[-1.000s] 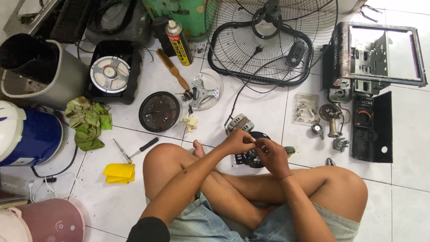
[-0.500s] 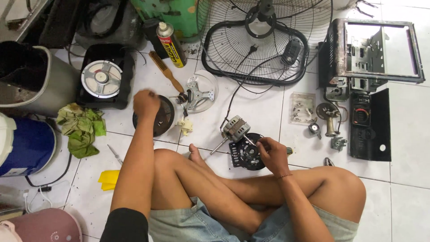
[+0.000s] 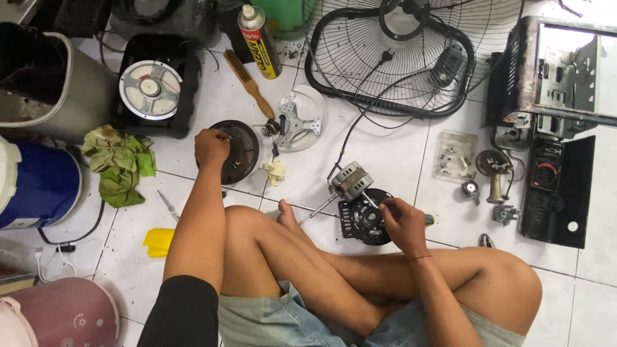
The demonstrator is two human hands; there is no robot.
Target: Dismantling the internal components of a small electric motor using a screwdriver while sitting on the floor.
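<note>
Our left hand (image 3: 211, 145) pinches something small over the round black cover (image 3: 236, 151) on the floor; our right hand (image 3: 402, 218) grips a screwdriver at the black grille (image 3: 361, 222) beside the motor (image 3: 351, 180).

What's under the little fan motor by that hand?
The fan motor rests on a round black vented plate on the white tiled floor. The right hand covers part of it.

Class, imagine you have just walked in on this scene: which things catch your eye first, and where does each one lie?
The large black fan guard lies on the white tiled floor at top centre. Below it, the right hand rests on a small fan motor and its black mount, before the crossed legs. The left hand reaches to a round black cover.
</note>
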